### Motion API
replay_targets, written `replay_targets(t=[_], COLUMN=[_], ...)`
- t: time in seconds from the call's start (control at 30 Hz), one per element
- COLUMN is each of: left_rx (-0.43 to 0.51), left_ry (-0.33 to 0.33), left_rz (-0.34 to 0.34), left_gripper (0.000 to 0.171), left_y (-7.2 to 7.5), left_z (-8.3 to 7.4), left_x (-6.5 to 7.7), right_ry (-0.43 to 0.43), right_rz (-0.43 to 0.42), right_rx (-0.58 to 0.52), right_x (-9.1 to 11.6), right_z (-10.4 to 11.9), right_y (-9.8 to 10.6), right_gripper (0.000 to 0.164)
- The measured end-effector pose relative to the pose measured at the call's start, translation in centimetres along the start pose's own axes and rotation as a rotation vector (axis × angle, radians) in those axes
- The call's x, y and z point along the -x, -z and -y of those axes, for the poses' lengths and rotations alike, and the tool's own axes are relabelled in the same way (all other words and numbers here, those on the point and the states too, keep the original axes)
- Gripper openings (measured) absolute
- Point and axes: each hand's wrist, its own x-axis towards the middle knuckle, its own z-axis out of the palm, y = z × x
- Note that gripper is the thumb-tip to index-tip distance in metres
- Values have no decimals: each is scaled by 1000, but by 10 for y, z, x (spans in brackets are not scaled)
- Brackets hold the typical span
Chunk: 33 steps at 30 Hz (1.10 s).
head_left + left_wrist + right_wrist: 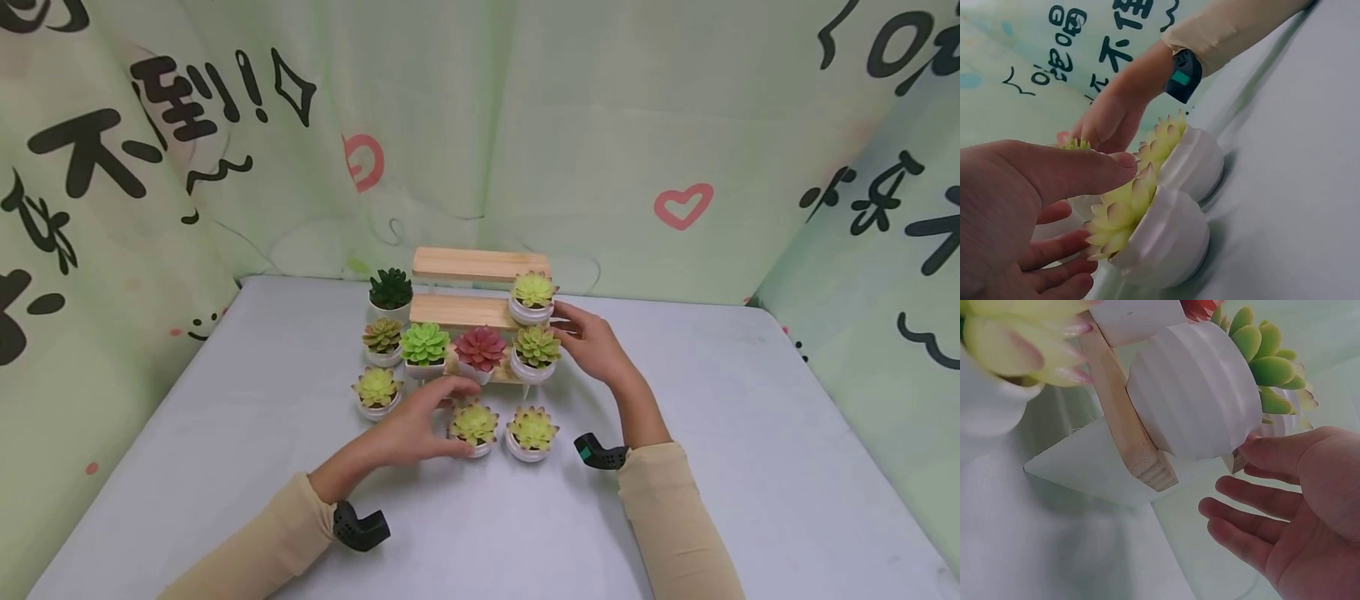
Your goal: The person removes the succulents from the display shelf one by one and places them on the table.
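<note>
1. One table (720, 392) lies under everything.
2. One stand (480, 265), three boards.
3. My two hands are apart: the left (420, 425) has thumb and fingers parted around a front plant (474, 422); the right (596, 346) extends loosely beside the stand's right end. I can't tell whether either touches.
4. Nine plants: three on the lowest board, one on the middle, three left of the stand, two in front. Probably light.
5. Nine pots (1166, 244): likely stiff, slightly slippery; I'd grip here.
6. Leaves (1116, 215): probably bendy; avoid pinching.
</note>
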Motion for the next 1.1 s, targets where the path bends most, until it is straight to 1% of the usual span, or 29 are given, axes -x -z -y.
replay_targets(t=[0.1,0.17,0.4,0.57,0.73,1.1], left_rx=[-35,-37,36,90,127,143], left_ry=[-24,-45,-135,-172,-186,-184], left_rz=[-17,-24,-35,-27,-34,-34], left_gripper=[63,61,53,50,50,52], left_y=[3,5,9,9,10,12], left_z=[-4,-6,-16,-22,-24,-25], left_x=[1,2,6,9,10,9], right_ry=[-4,-6,-16,-19,-27,-27], right_rz=[-3,-2,8,12,12,12], right_rx=[1,1,-3,-4,-5,-7], right_x=[0,0,0,0,0,1], right_z=[0,1,2,3,3,3], right_y=[0,0,1,1,1,1], right_gripper=[52,53,53,53,53,54])
